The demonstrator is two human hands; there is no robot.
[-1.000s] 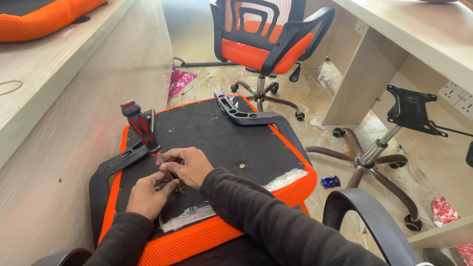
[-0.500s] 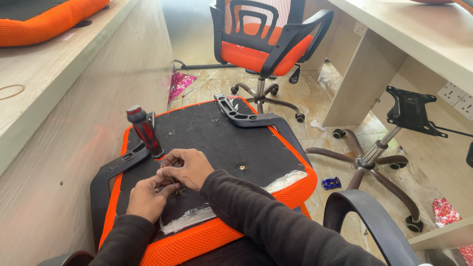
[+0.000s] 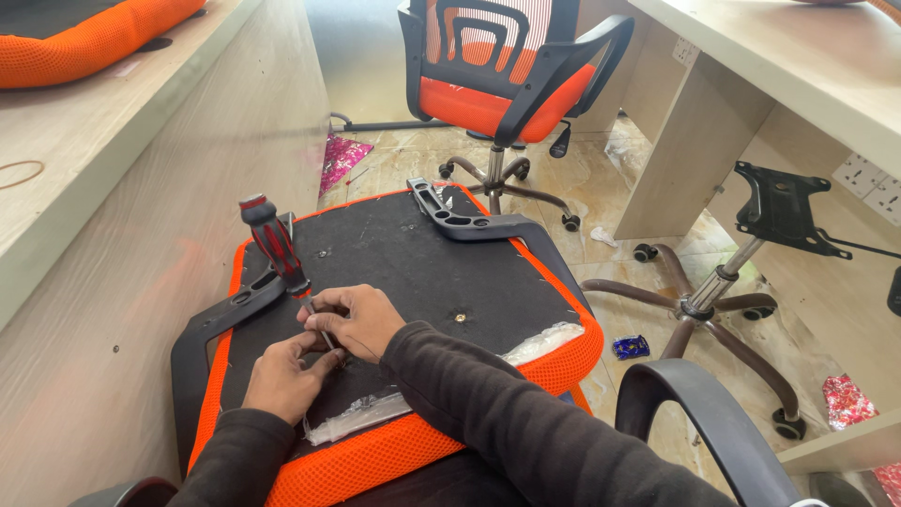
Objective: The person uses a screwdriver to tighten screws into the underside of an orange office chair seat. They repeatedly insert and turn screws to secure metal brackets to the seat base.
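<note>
Holding the thin metal shaft low down, the right hand (image 3: 355, 317) is closed around the screwdriver (image 3: 279, 252), and the left hand (image 3: 282, 376) is pinched shut at the tip, though what sits under the fingers cannot be seen. The red and black handle is tilted up and to the left, above both hands. The tip is pressed onto the black underside of the seat (image 3: 413, 272), which is laid upside down with its orange edge showing. To do this step well, the tip should be kept straight in the screw and pushed down firmly while it is turned, so it does not slip out. A black armrest (image 3: 469, 221) is seen lying on the far edge of the seat, and another armrest (image 3: 211, 324) is by the left side. Compared with half a second ago, the handle is leaned a little more to the left, and the hands are kept in the same spot.
</note>
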